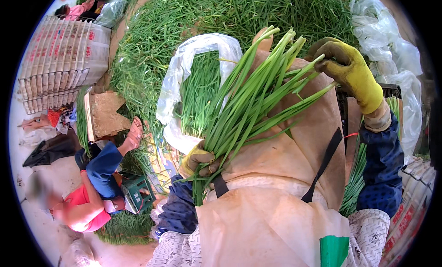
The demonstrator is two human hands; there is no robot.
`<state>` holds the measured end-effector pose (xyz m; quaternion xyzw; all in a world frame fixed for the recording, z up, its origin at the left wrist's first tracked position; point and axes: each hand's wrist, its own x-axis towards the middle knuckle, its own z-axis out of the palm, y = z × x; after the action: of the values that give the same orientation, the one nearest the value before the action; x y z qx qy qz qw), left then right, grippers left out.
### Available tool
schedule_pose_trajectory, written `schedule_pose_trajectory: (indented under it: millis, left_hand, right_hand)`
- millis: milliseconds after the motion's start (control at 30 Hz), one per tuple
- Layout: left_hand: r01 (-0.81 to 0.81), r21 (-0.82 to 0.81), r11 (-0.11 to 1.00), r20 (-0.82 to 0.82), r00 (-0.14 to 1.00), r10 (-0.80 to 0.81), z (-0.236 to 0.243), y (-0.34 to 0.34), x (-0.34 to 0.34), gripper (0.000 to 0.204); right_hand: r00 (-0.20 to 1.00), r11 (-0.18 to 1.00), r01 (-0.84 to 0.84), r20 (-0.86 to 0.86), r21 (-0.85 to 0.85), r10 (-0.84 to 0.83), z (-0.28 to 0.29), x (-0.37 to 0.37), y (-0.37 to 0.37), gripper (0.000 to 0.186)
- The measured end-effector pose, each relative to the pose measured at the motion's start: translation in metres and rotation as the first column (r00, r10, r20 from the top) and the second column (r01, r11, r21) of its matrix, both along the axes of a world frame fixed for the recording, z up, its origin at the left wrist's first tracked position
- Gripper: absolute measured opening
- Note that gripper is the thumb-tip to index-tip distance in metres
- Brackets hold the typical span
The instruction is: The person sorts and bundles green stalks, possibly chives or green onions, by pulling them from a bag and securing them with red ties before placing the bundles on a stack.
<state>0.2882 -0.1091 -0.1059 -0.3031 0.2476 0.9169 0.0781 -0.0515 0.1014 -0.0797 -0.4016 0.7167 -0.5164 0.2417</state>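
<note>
Green stalk bunch [248, 105] over apron lap [285, 147]; cut greens heap [152, 50] beyond.

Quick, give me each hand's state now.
Left hand: closed, gripping the base of the green stalk bunch.
Right hand: closed, pinching the bunch's tips.

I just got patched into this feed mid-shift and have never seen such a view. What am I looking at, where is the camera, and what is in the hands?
There is one picture, from a wide camera on a person's head, looking down; the edges bend. No machine: two hands in yellow gloves. The left hand grips a bunch of green stalks by its lower end. The right hand touches the tips. A beige apron covers the lap. Beyond lie a clear plastic bag holding more stalks, and a big pile of greens. Another person sits to the left, by stacked crates.
</note>
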Motion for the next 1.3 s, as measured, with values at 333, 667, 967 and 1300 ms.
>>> schedule_pose_trajectory:
  millis: [333, 667, 967, 1300]
  left_hand:
    - [0.029, 0.026, 0.999, -0.002, 1.0, -0.029, -0.023, -0.007, 0.016, 0.06]
    - [0.072, -0.033, 0.997, 0.068, 0.995, -0.069, -0.014, -0.008, 0.014, 0.06]
    - [0.132, -0.109, 0.985, 0.103, 0.987, -0.121, 0.001, -0.005, 0.004, 0.045]
    - [0.151, -0.119, 0.981, 0.102, 0.985, -0.139, 0.0, -0.005, 0.006, 0.049]
  right_hand:
    - [0.696, 0.718, 0.695, -0.278, 0.03, -0.662, -0.007, -0.095, 0.04, 0.024]
    - [0.889, 0.977, 0.025, 0.443, 0.21, -0.117, 0.012, 0.005, -0.045, 0.033]
    - [0.841, 0.977, 0.058, 0.516, 0.207, -0.16, 0.014, 0.011, -0.048, 0.031]
    - [0.963, 0.978, 0.129, 0.212, 0.166, -0.163, -0.009, -0.009, -0.031, 0.02]
